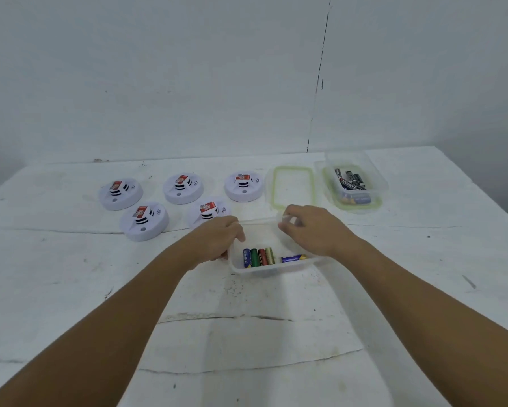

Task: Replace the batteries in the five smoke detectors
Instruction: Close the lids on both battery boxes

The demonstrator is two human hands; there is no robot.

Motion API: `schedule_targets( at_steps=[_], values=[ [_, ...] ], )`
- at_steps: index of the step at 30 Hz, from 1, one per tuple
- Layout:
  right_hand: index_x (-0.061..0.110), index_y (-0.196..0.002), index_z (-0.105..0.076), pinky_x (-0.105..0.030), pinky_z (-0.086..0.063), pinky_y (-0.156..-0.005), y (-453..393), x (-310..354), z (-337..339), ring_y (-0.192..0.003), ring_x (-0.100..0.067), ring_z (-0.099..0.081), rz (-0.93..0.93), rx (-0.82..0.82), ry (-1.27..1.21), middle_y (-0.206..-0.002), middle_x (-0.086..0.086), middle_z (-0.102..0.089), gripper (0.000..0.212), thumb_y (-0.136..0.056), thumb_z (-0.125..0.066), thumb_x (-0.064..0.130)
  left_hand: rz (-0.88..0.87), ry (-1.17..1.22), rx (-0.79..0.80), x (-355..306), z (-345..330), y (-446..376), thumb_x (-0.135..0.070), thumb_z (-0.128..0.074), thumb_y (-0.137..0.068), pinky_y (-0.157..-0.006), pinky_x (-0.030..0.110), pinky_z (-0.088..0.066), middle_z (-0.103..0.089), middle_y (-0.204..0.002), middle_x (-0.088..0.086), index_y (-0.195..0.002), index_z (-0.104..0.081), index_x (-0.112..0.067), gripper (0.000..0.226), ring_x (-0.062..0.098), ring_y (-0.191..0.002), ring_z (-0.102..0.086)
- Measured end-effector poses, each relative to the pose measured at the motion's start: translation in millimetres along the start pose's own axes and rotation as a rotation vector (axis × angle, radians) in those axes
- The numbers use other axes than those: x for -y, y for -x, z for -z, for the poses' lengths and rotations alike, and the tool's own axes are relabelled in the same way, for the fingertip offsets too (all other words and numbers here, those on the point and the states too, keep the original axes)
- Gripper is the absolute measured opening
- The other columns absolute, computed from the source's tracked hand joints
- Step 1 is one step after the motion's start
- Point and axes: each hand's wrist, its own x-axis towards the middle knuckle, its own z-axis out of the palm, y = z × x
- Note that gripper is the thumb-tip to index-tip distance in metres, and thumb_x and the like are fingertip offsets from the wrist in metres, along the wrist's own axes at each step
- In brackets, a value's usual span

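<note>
Gripping the clear battery tub (238, 270) with my left hand (217, 237) and right hand (307, 227); five smoke detectors (144, 223), a lid (293, 186), and a box of Eveready cells (351, 183) lie beyond.

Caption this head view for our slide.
Both hands grip a clear battery container beside five smoke detectors.

Two arms enter the view from the lower edge, one at each side. Both forearms are bare to the frame edge; no sleeve or cuff shows. The left hand (217, 239) and right hand (308, 230) carry no glove, ring, watch or band on the visible surfaces. Fingernails are too small to assess.
</note>
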Motion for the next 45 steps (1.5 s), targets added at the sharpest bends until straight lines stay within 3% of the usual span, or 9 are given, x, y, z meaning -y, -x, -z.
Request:
schedule_targets(
  at_steps=[5, 8, 16, 20, 25, 31, 37, 40, 45],
  values=[
    [0.004, -0.112, -0.068, -0.043, -0.049, -0.096, 4.7, 6.9, 9.9, -0.110, -0.032, -0.063, -0.048, -0.017, -0.064, -0.113, -0.012, -0.070, 0.061, -0.107, -0.027, 0.049, -0.088, -0.009, -0.105, 10.1, -12.4, -3.0, -0.032, -0.044, -0.106, -0.080, 0.033, -0.042, -0.058, -0.089, -0.002, -0.097, -0.061, -0.018, 0.024, 0.014, -0.083, -0.052],
    [0.002, -0.116, -0.070, -0.045, -0.051, -0.099, -2.5, 12.7, 14.3, -0.112, -0.033, -0.065, -0.081, -0.079, -0.042, -0.119, -0.015, -0.071, 0.067, -0.109, -0.024, 0.051, -0.086, 0.001, -0.147, 13.2, -17.0, -3.4, -0.042, -0.040, -0.107, -0.075, 0.032, -0.039, -0.059, -0.092, 0.000, -0.105, -0.063, -0.015, 0.036, 0.015, -0.085, -0.053],
    [0.028, -0.101, -0.074, -0.035, -0.057, -0.086, -45.1, 10.4, 26.0, -0.096, -0.019, -0.067, -0.117, -0.046, 0.146, -0.108, 0.004, -0.072, 0.010, -0.095, -0.066, 0.030, -0.065, -0.085, -0.108, 10.7, -14.2, -4.9, -0.059, -0.034, -0.107, -0.069, 0.030, -0.037, -0.057, -0.093, -0.003, -0.113, -0.058, -0.019, 0.047, 0.011, -0.084, -0.052],
    [0.028, -0.105, -0.073, -0.030, -0.049, -0.078, -56.3, 8.6, 33.4, -0.096, -0.019, -0.062, -0.116, 0.016, 0.295, -0.103, 0.005, -0.066, 0.018, -0.088, -0.079, 0.031, -0.107, -0.197, -0.129, 11.1, -12.4, -5.8, -0.061, -0.034, -0.106, -0.066, 0.030, -0.040, -0.060, -0.091, -0.001, -0.106, -0.050, -0.025, 0.040, 0.012, -0.080, -0.055],
    [0.035, -0.092, -0.066, -0.029, -0.047, -0.073, -67.0, 9.9, 27.4, -0.097, -0.022, -0.067, -0.049, 0.019, 0.454, -0.109, 0.005, -0.068, 0.012, -0.089, -0.077, 0.030, -0.184, -0.414, -0.181, 4.7, -13.2, -4.4, -0.060, -0.034, -0.106, -0.062, 0.029, -0.039, -0.056, -0.084, -0.003, -0.121, -0.050, -0.020, 0.046, 0.012, -0.078, -0.056],
    [0.027, -0.091, -0.075, -0.028, -0.049, -0.068, -70.8, 12.4, 24.7, -0.088, -0.024, -0.069, 0.015, 0.041, 0.564, -0.099, 0.004, -0.071, 0.014, -0.089, -0.069, 0.015, -0.184, -0.608, -0.143, -2.5, -14.1, -0.8, -0.048, -0.033, -0.111, -0.080, 0.040, -0.052, -0.061, -0.096, 0.006, -0.122, -0.050, -0.013, 0.041, 0.026, -0.094, -0.063],
    [0.027, -0.091, -0.075, -0.028, -0.049, -0.067, -75.1, 9.4, 24.4, -0.087, -0.023, -0.069, 0.018, 0.060, 0.525, -0.098, 0.004, -0.071, 0.014, -0.088, -0.070, 0.015, -0.167, -0.591, -0.193, -0.1, -16.0, -8.8, -0.056, -0.030, -0.107, -0.079, 0.043, -0.048, -0.057, -0.092, 0.006, -0.120, -0.048, -0.009, 0.051, 0.034, -0.097, -0.064],
    [0.026, -0.085, -0.075, -0.028, -0.051, -0.067, -75.8, 10.0, 22.1, -0.085, -0.025, -0.070, 0.030, 0.044, 0.536, -0.094, 0.003, -0.071, 0.013, -0.088, -0.069, 0.014, -0.195, -0.717, -0.179, 0.1, -16.3, -8.0, -0.030, -0.041, -0.111, -0.076, 0.040, -0.050, -0.046, -0.090, 0.000, -0.138, -0.046, -0.011, 0.033, 0.029, -0.091, -0.060],
    [0.026, -0.084, -0.073, -0.030, -0.054, -0.072, -74.3, 8.5, 26.6, -0.086, -0.024, -0.069, 0.007, 0.089, 0.516, -0.091, 0.004, -0.070, 0.007, -0.088, -0.075, 0.032, -0.240, -0.866, -0.158, 0.0, -16.4, -6.1, -0.003, -0.059, -0.101, -0.066, 0.031, -0.041, -0.045, -0.126, 0.010, -0.160, -0.028, -0.018, 0.069, 0.017, -0.084, -0.045]
  ],
)
